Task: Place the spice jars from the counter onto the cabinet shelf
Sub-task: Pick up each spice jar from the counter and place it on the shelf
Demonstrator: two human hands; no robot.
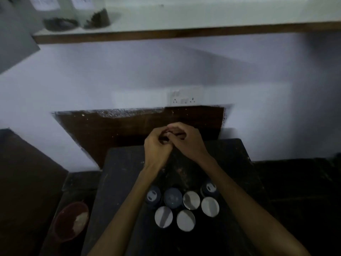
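Observation:
Several spice jars stand clustered on the dark counter [121, 182] between my forearms, seen from above: some with silver lids [191, 200], some with dark blue lids [172, 197]. My left hand [156, 150] and my right hand [186, 141] are held together above the counter's far part, beyond the jars, fingers curled and touching each other. No jar is in either hand. The cabinet shelf [184, 33] runs across the top, white with a brown front edge. Two clear jars [96, 18] with dark contents stand at its left end.
A red bowl [71, 221] with pale contents sits at the lower left beside the counter. A wall socket plate [184, 97] is on the white wall above a brown panel [129, 126]. A grey cabinet door [13, 34] hangs at the upper left.

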